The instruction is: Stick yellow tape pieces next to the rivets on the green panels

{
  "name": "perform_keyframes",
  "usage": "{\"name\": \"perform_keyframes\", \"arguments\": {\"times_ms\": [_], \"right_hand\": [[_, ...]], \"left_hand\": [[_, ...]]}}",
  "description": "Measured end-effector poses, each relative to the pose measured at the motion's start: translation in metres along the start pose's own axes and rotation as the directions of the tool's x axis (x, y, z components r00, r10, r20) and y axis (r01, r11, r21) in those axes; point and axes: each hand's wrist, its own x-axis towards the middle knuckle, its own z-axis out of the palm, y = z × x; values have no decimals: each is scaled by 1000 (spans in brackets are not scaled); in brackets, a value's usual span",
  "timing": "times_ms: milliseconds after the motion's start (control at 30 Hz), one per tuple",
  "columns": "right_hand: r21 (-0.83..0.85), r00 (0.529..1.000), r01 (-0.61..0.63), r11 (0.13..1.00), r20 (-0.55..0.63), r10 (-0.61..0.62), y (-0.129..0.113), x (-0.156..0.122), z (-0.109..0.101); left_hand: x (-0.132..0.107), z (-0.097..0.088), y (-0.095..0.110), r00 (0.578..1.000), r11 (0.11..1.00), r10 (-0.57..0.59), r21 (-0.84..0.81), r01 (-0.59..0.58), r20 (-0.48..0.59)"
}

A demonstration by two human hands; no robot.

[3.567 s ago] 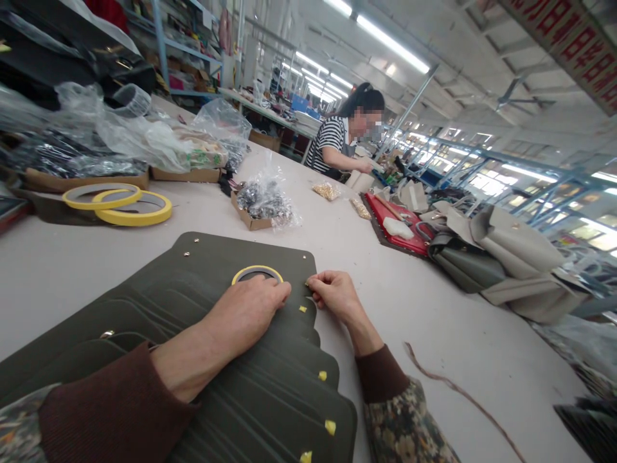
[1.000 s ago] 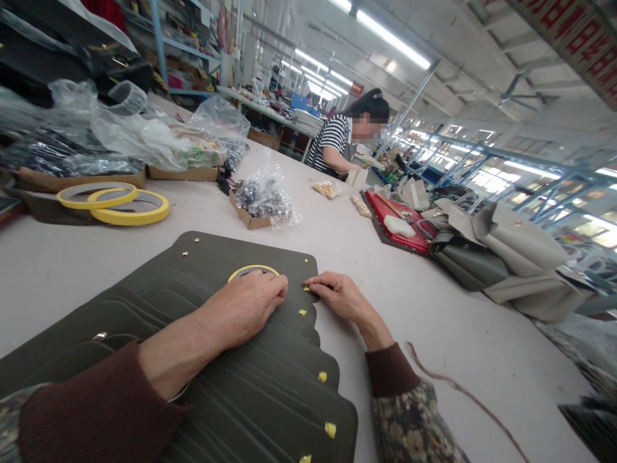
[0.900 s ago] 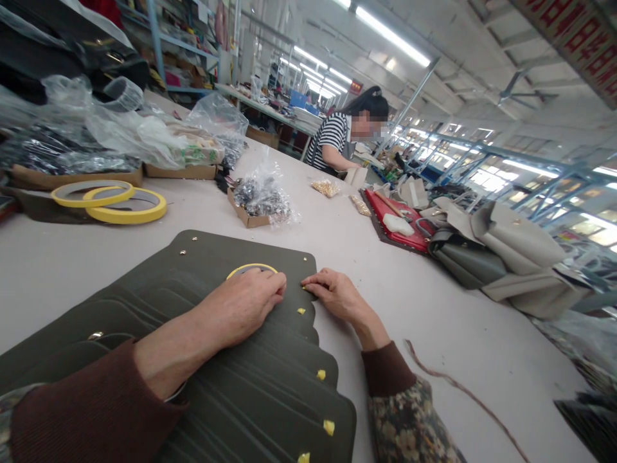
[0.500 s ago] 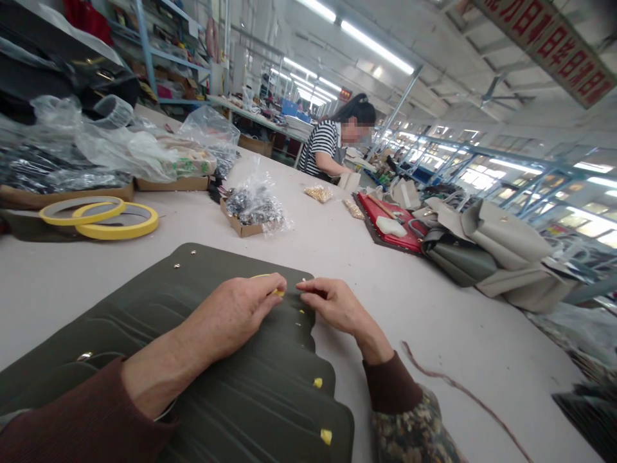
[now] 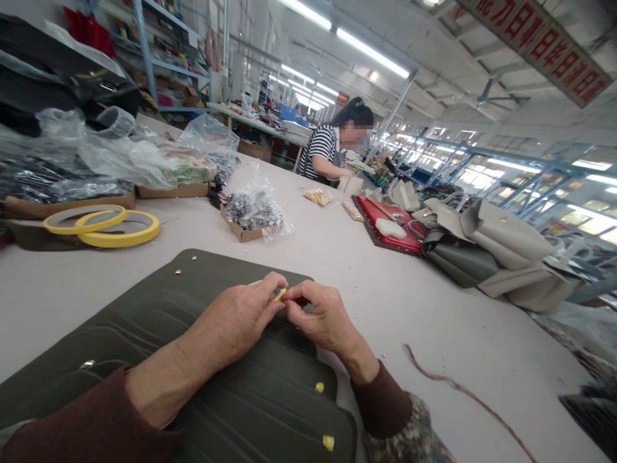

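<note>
My left hand is closed around a roll of yellow tape, most of it hidden behind the fingers. Against its fingertips, my right hand pinches at the tape's loose end; the exact grip is partly hidden. Both hands are over a stack of dark green leather-like panels with scalloped, overlapping edges. A yellow tape piece sticks to one panel's edge, and a second tape piece to the panel nearer me. Small metal studs show on the top panel.
Two yellow tape rolls lie at the left near plastic-wrapped boxes. A small box of wrapped hardware stands ahead. Bags and a red panel are at the right. A brown cord lies nearby. Across the table works another person.
My right hand has moved left from the panel's edge, and its fingers now meet my left hand at the tape. The left hand has barely moved.
</note>
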Motion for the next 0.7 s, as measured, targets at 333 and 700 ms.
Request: {"name": "perform_keyframes", "arguments": {"times_ms": [333,700], "right_hand": [[62,967,-245,968,-62,249,-11,0,11],[411,582,-761,502,91,808,56,11,-12]], "left_hand": [[1,-3,-3,995,995,83,59,-80,-48],[0,3,8,991,959,-33,285,-6,131]]}}
